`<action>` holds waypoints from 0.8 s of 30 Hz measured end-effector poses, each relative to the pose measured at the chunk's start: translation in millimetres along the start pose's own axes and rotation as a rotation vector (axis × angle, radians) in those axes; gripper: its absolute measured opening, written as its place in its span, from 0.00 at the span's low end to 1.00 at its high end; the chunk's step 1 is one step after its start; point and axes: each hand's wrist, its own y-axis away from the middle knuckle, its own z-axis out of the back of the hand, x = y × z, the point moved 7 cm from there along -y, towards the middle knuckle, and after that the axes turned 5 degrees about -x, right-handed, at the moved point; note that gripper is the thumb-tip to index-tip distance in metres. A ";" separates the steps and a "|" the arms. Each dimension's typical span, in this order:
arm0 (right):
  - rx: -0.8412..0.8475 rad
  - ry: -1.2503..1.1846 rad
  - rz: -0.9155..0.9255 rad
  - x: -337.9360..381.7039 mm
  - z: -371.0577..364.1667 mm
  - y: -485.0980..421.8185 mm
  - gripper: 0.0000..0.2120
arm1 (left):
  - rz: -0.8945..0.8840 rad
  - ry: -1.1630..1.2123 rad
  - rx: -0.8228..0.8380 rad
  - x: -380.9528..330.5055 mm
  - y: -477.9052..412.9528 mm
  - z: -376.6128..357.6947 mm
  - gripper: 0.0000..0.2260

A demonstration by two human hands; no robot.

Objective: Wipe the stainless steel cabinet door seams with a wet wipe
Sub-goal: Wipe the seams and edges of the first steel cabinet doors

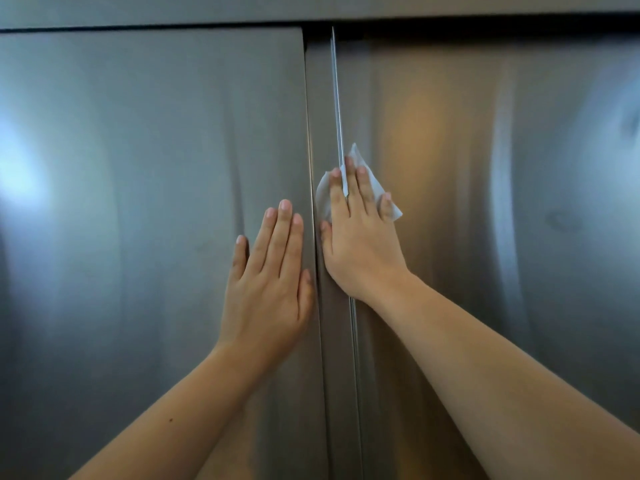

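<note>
Both bare arms (485,393) are stretched forward and upward. The left hand (268,275) is laid flat, fingers straight and together. The right hand (360,244) is held flat, slightly higher, fingers spread.

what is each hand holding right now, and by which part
Nothing is gripped. The right hand presses the wet wipe against the seam, straight fingers over its middle; the left hand rests flat on the left door.

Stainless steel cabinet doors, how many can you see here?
2. The left stainless steel door, under the flat left hand; the right stainless steel door, where the right hand presses a white wet wipe to its edge. Others may be off-frame.
</note>
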 end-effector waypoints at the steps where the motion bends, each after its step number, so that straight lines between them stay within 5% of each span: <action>1: 0.008 0.013 -0.004 0.0 -2.0 6.7 0.29 | -0.005 0.001 0.003 -0.8 5.3 -0.3 0.25; 24: -0.013 -0.008 -0.050 5.3 -30.0 99.3 0.27 | 0.010 0.056 0.050 -16.0 70.0 4.1 0.25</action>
